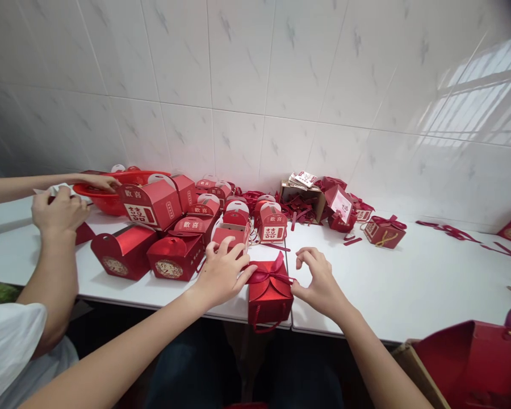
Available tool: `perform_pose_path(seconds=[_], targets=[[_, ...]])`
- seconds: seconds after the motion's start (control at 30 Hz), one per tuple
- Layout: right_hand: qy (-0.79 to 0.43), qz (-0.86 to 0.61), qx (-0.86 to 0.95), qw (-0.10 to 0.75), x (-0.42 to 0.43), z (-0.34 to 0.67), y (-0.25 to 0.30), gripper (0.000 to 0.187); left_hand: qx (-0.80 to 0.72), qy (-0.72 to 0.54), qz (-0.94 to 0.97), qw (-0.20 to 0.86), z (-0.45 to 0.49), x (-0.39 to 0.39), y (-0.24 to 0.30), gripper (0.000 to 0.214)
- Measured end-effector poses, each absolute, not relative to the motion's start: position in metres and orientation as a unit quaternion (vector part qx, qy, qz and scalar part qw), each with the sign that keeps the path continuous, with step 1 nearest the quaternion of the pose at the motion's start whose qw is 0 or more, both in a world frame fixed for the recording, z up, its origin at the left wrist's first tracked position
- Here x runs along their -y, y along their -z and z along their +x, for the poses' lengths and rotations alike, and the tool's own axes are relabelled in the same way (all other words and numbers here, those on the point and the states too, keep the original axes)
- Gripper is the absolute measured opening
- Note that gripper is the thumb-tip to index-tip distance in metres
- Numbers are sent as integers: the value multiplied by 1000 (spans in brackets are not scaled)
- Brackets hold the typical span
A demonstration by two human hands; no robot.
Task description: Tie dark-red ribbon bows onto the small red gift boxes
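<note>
On the table's front edge before me stands a small red gift box (pixel 271 304) with folded petal flaps on top and a cord handle hanging down its front. A dark red ribbon (pixel 269 274) is tied in a bow across its top. My left hand (pixel 222 272) is at the bow's left side, its thumb and fingertips closed on the ribbon, the other fingers spread. On the right, my right hand (pixel 317 281) has its thumb against the ribbon's right end, fingers curled. Just behind my left hand is an open red box (pixel 232 232).
Several red boxes (pixel 176 253) crowd the left side. A co-worker's hand (pixel 59 210) holds white tissue near a red basin (pixel 106 201). Behind are a carton of ribbons (pixel 321 204) and a ribboned box (pixel 385 233). A large red bag (pixel 468 358) stands at lower right.
</note>
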State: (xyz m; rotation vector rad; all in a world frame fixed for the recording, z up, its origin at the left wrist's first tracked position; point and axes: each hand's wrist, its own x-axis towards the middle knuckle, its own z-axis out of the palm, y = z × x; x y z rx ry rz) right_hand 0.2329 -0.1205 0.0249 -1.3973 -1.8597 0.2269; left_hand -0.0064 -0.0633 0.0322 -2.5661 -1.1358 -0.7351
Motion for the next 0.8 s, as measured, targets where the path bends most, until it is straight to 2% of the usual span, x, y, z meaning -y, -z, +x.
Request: perform_pose_path(seconds=[0.07, 0.1, 0.17, 0.2, 0.23, 0.33, 0.4, 0.57, 0.67, 0.8], targets=[[-184, -484, 754, 405, 119, 238, -22, 27, 382, 282, -880, -9, -8, 61, -31, 24], [-235, -447, 762, 404, 117, 239, -19, 41, 372, 308, -871, -84, -9, 60, -29, 23], [-313, -401, 772, 380, 115, 238, -11, 83, 356, 380, -830, -197, -11, 55, -23, 20], [-333, -393, 774, 368, 115, 236, -7, 98, 359, 423, -803, -215, -12, 53, -18, 20], [-343, -394, 773, 361, 115, 234, -2, 106, 371, 464, -777, -208, -13, 50, -13, 21], [-328, -428, 750, 383, 116, 238, 8, 101, 427, 548, -709, -122, -17, 39, 3, 32], [-277, -483, 725, 405, 118, 257, 12, 97, 452, 568, -683, -75, -21, 32, 11, 43], [-1, -746, 503, 436, 112, 314, 16, 109, 496, 543, -676, 38, -18, 17, 19, 79], [126, -732, 469, 477, 105, 312, 18, 97, 527, 521, -671, 20, -7, 8, 20, 101], [119, -672, 553, 478, 94, 284, 25, 71, 524, 544, -653, -63, -2, 7, 23, 103]])
